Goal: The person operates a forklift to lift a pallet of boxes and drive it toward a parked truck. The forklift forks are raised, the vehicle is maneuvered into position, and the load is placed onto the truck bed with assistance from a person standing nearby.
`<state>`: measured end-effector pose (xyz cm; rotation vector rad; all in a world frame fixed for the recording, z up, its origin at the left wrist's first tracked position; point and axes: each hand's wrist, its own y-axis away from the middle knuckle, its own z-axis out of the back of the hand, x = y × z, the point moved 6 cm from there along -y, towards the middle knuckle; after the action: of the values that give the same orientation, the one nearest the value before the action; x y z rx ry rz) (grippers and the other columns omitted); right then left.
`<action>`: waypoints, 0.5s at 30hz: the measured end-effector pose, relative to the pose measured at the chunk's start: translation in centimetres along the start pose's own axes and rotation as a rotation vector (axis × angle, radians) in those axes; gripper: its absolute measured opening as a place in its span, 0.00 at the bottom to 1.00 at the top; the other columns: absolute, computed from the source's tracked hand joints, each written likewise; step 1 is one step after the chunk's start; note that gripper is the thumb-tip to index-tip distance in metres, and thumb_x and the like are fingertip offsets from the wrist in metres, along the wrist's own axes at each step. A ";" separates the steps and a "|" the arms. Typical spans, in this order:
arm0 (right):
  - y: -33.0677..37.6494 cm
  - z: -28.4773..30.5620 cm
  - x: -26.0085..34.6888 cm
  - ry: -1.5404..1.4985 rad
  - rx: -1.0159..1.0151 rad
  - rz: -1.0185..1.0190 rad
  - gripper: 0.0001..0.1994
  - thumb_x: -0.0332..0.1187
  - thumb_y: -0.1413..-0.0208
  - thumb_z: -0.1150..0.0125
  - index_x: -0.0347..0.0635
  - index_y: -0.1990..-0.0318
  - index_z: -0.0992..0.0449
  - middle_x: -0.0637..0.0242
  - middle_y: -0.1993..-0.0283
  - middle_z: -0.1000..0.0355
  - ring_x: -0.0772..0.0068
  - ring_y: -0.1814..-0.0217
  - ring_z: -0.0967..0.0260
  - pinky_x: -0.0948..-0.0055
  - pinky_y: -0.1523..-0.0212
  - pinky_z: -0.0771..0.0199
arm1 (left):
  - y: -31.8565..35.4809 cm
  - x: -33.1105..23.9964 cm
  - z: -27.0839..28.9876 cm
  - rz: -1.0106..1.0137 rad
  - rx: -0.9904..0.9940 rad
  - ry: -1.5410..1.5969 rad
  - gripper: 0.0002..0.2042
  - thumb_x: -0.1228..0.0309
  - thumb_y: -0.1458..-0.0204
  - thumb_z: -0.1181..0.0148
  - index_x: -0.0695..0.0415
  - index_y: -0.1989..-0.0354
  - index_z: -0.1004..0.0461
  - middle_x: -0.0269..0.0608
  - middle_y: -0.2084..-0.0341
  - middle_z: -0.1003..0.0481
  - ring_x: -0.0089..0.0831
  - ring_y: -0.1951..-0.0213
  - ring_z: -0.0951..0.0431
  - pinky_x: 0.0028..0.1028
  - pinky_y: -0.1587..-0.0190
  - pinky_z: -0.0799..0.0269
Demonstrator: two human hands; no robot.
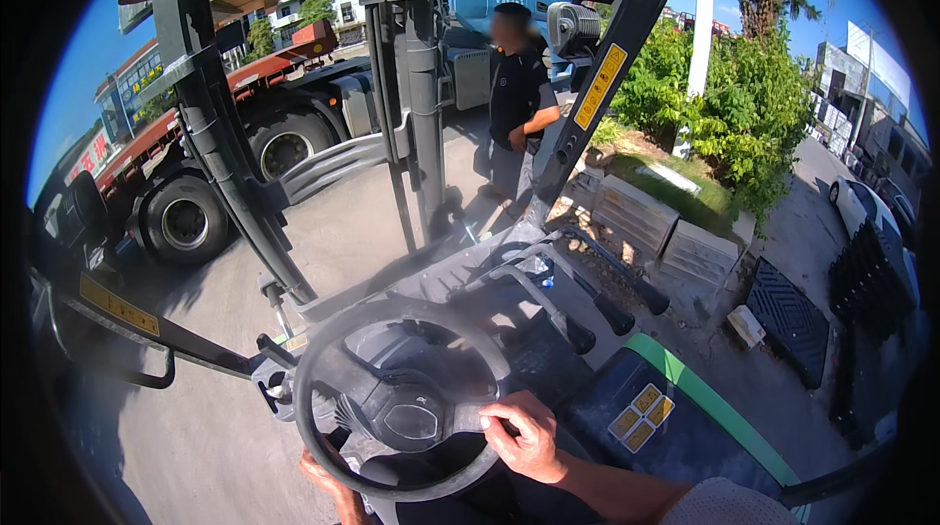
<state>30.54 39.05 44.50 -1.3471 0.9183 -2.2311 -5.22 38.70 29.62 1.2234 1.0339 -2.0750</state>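
At the bottom centre, black steering wheel [403,398], right hand [524,435] closed on its right rim, left hand [328,481] low on the near rim, mostly hidden, grip impossible to tell. Just beyond, three black-knobbed levers [612,305], untouched. Further out, mast [416,84] upright ahead, person in dark clothes [517,104] standing on the concrete just right of it, flatbed truck [215,153] to the left, concrete blocks [666,231] and shrubs [744,114] to the right. Likely trouble: creeping forward with that person near the mast, half screened by the cab pillar [602,84]; swinging wide and clipping truck or blocks.
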 end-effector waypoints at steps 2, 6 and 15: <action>0.2 0.1 0.4 0.016 -0.015 -0.014 0.08 0.21 0.47 0.29 0.39 0.61 0.18 0.63 0.67 0.21 0.66 0.69 0.26 0.70 0.68 0.26 | 0.0 0.1 0.0 0.001 0.038 0.100 0.26 0.56 0.34 0.44 0.62 0.82 0.37 0.32 0.88 0.38 0.23 0.79 0.40 0.37 0.78 0.46; 0.2 -0.7 1.6 0.023 -0.007 -0.037 0.08 0.20 0.47 0.30 0.39 0.61 0.18 0.63 0.69 0.23 0.67 0.71 0.26 0.71 0.70 0.27 | -0.3 -1.0 1.4 -0.014 0.004 -0.111 0.26 0.56 0.36 0.46 0.62 0.83 0.33 0.30 0.88 0.35 0.22 0.81 0.35 0.33 0.80 0.44; 0.1 -1.6 3.0 0.059 -0.021 -0.051 0.07 0.20 0.48 0.30 0.39 0.62 0.19 0.62 0.69 0.23 0.68 0.72 0.26 0.71 0.71 0.28 | -1.5 -2.3 2.4 0.052 0.152 -0.054 0.19 0.61 0.39 0.48 0.65 0.74 0.22 0.32 0.84 0.26 0.20 0.77 0.30 0.30 0.76 0.35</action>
<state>27.71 37.71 45.75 -1.3348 0.9400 -2.3171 -6.45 37.70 32.89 1.2454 0.8245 -2.1668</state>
